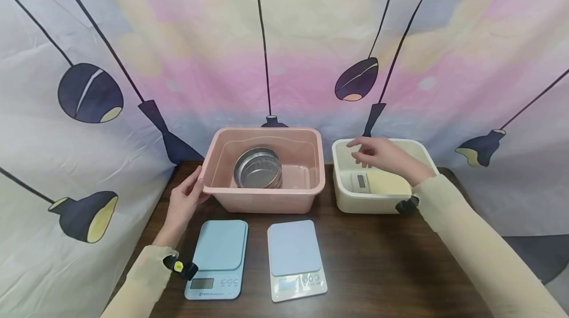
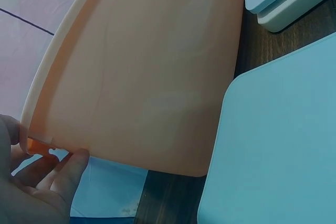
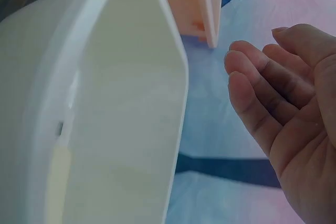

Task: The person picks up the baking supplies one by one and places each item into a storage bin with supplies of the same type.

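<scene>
A printed cloth backdrop (image 1: 213, 61) w/ hanging-lamp motifs fills the far side behind a dark wood-grain counter (image 1: 400, 258). At far ctr., a person's left hand (image 1: 184, 204) holds the left end of a pink plastic basin (image 1: 266, 203), fingers (image 2: 73, 171) bent about the rim corner in a narrow grip, prob. b/c the flared lip gives the easiest hold and steadies the tub. The basin rests upright on the counter w/ a round metal sieve (image 1: 258, 170) inside, toward its left half; the high walls presumably stop it rolling off.

At far right, the right hand (image 1: 371, 152) hangs over the far-left part of a cream plastic basin (image 1: 364, 204), fingers (image 3: 257, 108) loosely bent, partly spread, w/ nothing in hold, apart from rim and contents. A pale yellow kitchen scale (image 1: 386, 183) lies in that basin, display end to the left.

Near side: a light blue kitchen scale (image 1: 221, 254), left, and a white kitchen scale (image 1: 295, 251) w/ pale lilac platform, right, lie side by side, apart, flat on the counter, displays toward the person, prob. for easy reading. Whether any is switched on: can't tell.
</scene>
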